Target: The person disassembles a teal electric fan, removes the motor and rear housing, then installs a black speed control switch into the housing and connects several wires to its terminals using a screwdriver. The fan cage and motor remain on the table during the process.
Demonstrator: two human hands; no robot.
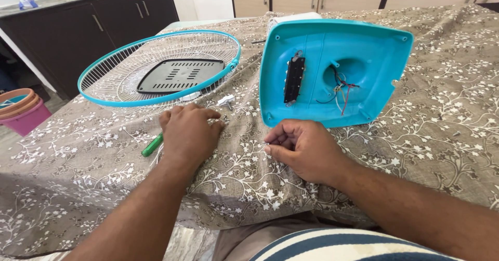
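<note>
Two bare hands rest on a surface [416, 136] covered by a brown cloth with a white floral print. The left hand [188, 131] lies palm down, fingers curled loosely, with no object visibly in its grip; whether something small sits under the palm cannot be told. A green screwdriver handle [152, 145] protrudes from beneath the left hand on its outer side, touching the hand's edge. Just beyond the left fingertips lies a small white plastic fastener [226, 101].

The right hand [301, 149] rests on the cloth with fingers bent inward and thumb meeting the fingertips in a narrow pinch; what, if anything, the pinch contains is too small to tell.

Directly ahead of the right hand, and just apart from it, lies a turquoise fan base cover [374, 68], turned underside up. Its interior shows a black switch block [294, 80] on the left and a recess with loose red, black and white wires [340, 90] at the centre. A white part [291, 17] is visible behind its upper edge.

To the left of the cover, ahead of the left hand, lies a round wire fan guard [119, 76] with a turquoise rim, laid flat. A dark grey plate [179, 75] with slots sits inside it.

Dark cabinets [119, 22] stand at upper left; stacked pink and brown basins [23, 113] sit at the far left edge.
</note>
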